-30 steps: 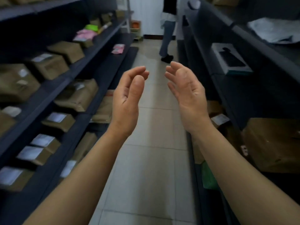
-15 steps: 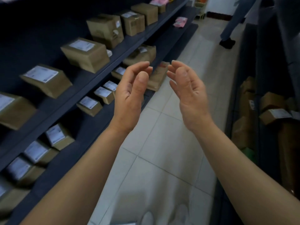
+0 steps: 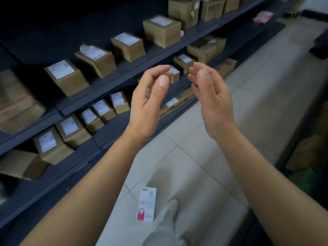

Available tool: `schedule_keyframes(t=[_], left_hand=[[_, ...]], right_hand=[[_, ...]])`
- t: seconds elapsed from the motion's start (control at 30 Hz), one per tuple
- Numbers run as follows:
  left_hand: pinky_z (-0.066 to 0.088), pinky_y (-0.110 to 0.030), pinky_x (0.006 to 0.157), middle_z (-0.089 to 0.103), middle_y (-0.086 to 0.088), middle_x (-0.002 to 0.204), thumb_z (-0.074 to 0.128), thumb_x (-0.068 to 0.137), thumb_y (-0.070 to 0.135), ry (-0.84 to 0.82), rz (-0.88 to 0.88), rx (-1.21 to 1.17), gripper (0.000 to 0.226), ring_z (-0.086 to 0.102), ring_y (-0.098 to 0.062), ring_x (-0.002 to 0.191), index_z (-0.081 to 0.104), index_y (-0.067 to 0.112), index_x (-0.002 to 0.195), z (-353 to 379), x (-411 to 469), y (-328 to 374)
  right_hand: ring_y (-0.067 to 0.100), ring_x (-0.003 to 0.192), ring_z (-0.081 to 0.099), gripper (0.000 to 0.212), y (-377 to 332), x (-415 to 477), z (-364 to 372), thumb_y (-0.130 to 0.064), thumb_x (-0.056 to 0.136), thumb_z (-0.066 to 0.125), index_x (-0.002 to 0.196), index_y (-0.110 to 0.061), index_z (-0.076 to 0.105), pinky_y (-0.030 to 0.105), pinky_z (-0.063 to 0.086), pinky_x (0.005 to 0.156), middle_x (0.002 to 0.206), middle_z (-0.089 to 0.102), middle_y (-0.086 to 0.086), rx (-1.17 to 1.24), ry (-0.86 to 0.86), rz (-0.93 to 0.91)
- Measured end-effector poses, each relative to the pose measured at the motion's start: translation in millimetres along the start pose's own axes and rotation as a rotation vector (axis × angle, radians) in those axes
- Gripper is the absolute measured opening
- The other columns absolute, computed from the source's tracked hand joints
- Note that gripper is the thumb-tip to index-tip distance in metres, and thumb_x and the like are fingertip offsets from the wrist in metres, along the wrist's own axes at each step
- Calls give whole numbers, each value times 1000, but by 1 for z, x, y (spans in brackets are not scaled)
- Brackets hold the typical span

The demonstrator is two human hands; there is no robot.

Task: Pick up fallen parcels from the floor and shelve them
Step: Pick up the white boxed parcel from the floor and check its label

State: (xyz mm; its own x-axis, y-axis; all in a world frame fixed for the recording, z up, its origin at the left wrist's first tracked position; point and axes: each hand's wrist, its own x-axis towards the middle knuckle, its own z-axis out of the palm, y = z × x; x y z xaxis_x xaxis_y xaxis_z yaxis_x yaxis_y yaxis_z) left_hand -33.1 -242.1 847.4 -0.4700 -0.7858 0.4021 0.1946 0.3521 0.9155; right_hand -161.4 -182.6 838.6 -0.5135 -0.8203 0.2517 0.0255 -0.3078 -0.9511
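A small white box with a pink figure printed on it [image 3: 147, 204] lies flat on the tiled floor [image 3: 252, 110], just left of my own shoe [image 3: 171, 208]. My left hand [image 3: 148, 102] and my right hand [image 3: 211, 98] are raised side by side in front of me, palms facing each other, fingers curled and apart, holding nothing. Both are well above the white box. The dark shelf unit [image 3: 99, 82] on the left carries several brown labelled parcels [image 3: 67, 77].
A long flat brown carton [image 3: 179, 102] leans at the foot of the left shelves, behind my hands. Pink packets [image 3: 262, 16] lie on a far shelf. On the right are another dark shelf unit and brown boxes [image 3: 308, 153] low down.
My view has swung down and left, so the left shelves fill more of the frame and the white box on the floor has come into sight. My hands keep the same empty pose.
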Motion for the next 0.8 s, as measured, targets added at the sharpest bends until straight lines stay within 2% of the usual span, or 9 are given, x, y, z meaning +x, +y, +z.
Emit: schedule_keyframes(t=[0.07, 0.23, 0.37, 0.47, 0.53, 0.67, 0.8], left_hand=[[45, -28, 100, 61, -20, 119, 39, 92, 36, 4, -25, 27, 49, 58, -28, 118, 52, 0, 123, -9, -22, 9], [46, -28, 101, 60, -23, 120, 40, 92, 36, 21, -18, 34, 49, 57, -29, 119, 51, 0, 123, -36, -56, 26], [46, -26, 99, 60, -24, 119, 40, 91, 35, 6, -16, 25, 47, 57, -28, 118, 52, 2, 122, -56, -68, 27], [45, -22, 96, 60, -19, 119, 39, 91, 35, -10, -16, 9, 45, 58, -22, 118, 52, 4, 121, -81, -78, 16], [45, -21, 95, 60, -16, 118, 39, 91, 35, -27, -18, 0, 46, 58, -23, 118, 52, 3, 121, -103, -83, 7], [46, -23, 97, 61, -18, 119, 37, 91, 38, -85, -53, -29, 48, 59, -25, 117, 52, 4, 121, -155, -85, -15], [46, -17, 91, 62, -11, 113, 41, 95, 33, -179, -152, -59, 40, 61, -16, 110, 53, 4, 119, -199, -83, -41]], right_hand=[[4, 116, 63, 42, -1, -21, 9, -53, 81, 55, 115, -29, 60, 22, 49, 97, 111, 69, -15, 2, -3, 12], [12, 128, 56, 43, -4, -54, 38, -56, 82, 54, 117, -32, 60, 33, 44, 109, 133, 62, 0, -25, -17, 28], [11, 124, 58, 41, 5, -70, 59, -55, 81, 55, 115, -32, 61, 34, 45, 109, 124, 65, -7, -27, 2, 30], [10, 120, 61, 40, 20, -83, 81, -55, 80, 55, 113, -33, 61, 30, 47, 104, 115, 67, -12, -39, 21, 47], [9, 121, 60, 40, 33, -90, 100, -56, 80, 55, 113, -33, 60, 25, 48, 101, 118, 66, -11, -48, 46, 56], [7, 119, 61, 47, 63, -106, 144, -57, 80, 54, 117, -30, 60, 20, 49, 95, 119, 66, -10, -51, 183, 80], [10, 117, 62, 41, 97, -121, 184, -52, 83, 55, 115, -27, 61, 23, 49, 97, 113, 66, -12, -43, 358, 132]])
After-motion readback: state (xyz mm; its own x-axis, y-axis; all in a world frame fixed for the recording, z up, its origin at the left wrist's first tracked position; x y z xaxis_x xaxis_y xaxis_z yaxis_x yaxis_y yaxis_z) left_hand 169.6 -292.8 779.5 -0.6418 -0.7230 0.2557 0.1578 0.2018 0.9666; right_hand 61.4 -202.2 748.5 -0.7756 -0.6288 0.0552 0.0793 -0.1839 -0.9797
